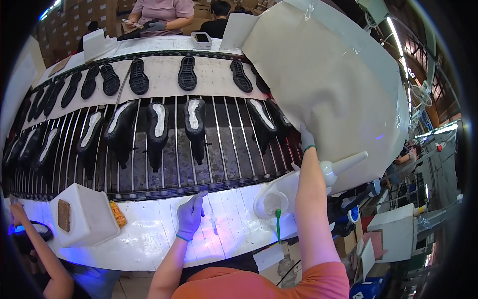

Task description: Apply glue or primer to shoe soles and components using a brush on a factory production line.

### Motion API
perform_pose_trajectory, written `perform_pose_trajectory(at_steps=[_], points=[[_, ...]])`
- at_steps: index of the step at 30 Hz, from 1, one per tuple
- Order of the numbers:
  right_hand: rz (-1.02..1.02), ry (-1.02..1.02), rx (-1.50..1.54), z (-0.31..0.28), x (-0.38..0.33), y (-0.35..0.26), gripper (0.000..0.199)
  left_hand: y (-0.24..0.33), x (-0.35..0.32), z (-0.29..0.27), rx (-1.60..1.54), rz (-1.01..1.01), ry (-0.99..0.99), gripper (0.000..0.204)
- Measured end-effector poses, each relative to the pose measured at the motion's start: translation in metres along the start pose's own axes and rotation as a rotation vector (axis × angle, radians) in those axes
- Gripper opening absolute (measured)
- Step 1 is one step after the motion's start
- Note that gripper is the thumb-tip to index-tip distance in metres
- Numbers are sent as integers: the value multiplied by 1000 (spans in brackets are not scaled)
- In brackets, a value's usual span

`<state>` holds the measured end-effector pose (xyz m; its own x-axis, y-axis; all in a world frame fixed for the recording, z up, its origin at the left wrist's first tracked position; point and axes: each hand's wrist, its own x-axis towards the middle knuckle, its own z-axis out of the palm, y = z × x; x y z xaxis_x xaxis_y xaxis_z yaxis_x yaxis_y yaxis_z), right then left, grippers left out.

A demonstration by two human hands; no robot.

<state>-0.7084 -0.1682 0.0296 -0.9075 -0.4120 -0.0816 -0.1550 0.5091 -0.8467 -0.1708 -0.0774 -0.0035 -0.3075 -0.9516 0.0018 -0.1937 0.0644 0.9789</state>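
My left hand [190, 214], in a pale glove, rests on the white bench edge [149, 239] with the index finger stretched toward the conveyor; nothing shows in it. My right hand [306, 138], also gloved, reaches far over the rod conveyor [224, 149] to the rightmost black shoes [281, 122], right at the lip of a big beige hood [323, 84]. Its fingers are partly hidden there. A row of black shoes with white insoles, such as one in the middle [194, 122], rides sole-up on the rods. Black outsoles [187, 73] lie on the beige belt behind.
A white pot with a green brush [273, 203] and a white nozzle bottle [343, 164] sit by my right forearm. A white box with a brown pad [82, 214] stands at left. A co-worker's hand [17, 214] is at lower left; other people [159, 15] work across the line.
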Motion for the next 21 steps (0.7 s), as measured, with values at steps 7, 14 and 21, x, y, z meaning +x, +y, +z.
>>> perform_pose_trajectory(at_steps=[7,14,21], points=[[-285,143,115,11,-6,-4,81,3,-1,1,32,2,-11,31],[-260,209,94,11,-12,-13,85,1,0,3,57,6,-10,31],[-192,156,-135,4,-30,-26,79,3,1,3,41,11,-8,34]])
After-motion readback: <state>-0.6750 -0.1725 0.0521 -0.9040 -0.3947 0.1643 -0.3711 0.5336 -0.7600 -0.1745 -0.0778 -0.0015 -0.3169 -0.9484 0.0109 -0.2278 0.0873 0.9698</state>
